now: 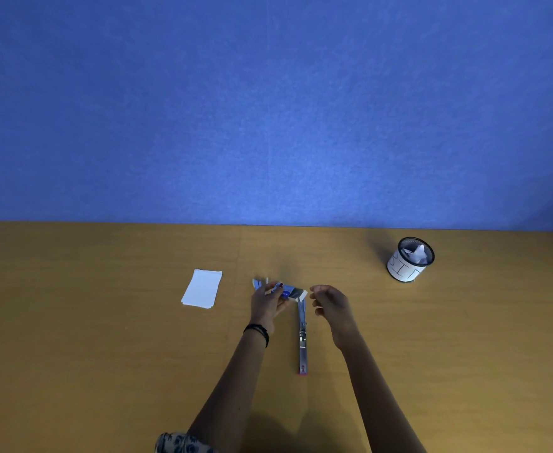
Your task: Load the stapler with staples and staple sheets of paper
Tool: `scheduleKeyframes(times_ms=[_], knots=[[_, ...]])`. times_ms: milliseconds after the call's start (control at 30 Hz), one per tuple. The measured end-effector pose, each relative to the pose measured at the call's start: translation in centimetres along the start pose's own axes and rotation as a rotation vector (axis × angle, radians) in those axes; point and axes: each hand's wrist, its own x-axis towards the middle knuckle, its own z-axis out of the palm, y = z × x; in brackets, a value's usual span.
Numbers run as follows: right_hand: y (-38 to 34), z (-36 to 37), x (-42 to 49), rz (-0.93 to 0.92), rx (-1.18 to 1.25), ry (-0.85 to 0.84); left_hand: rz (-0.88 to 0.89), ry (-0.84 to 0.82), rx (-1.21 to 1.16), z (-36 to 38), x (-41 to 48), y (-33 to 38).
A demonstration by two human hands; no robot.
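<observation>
Two bare hands over a wooden worktop, blue wall behind. Left hand pinches a small blue staple box between thumb and fingers, box held just above the far end of the stapler. Box end flap looks open, pale flap sticking out on its right side; contents too small to tell. Some blurred blue-white bits just left of the left hand's fingers, cannot tell what they are. Black bands on the left wrist.

Right hand hovers just right of the box, fingers loosely curled and slightly apart, holding nothing visible, not touching the box.

Stapler lies flat on the worktop between the two forearms, opened out long, metal channel facing up, pink-red tip at the near end. Far end sits under the box. Neither hand touches it as far as visible.

Stack of white paper sheets lies flat on the worktop, left of the left hand, apart from it, slightly skewed.

Black mesh cup with a white label stands upright far right near the wall, crumpled white paper inside. Patterned fabric at the bottom edge.
</observation>
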Motion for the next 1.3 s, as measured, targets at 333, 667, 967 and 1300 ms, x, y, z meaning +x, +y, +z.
scheduleKeyframes(times_ms=[333,667,967,1300], knots=[[0.8,0.3,-0.3,-0.277,-0.262,0.004,0.039,-0.009,-0.001,0.8,-0.1,-0.2],[0.3,0.8,-0.4,-0.475,-0.579,0.005,0.084,-0.037,0.018,1.0,-0.5,-0.3],[-0.3,0.7,0.0,-0.493,-0.721,-0.071,0.178,-0.068,0.099,1.3,-1.0,-0.5],[-0.8,0.6,0.3,-0.571,-0.825,-0.125,0.186,-0.12,0.066,1.8,-1.5,0.1]])
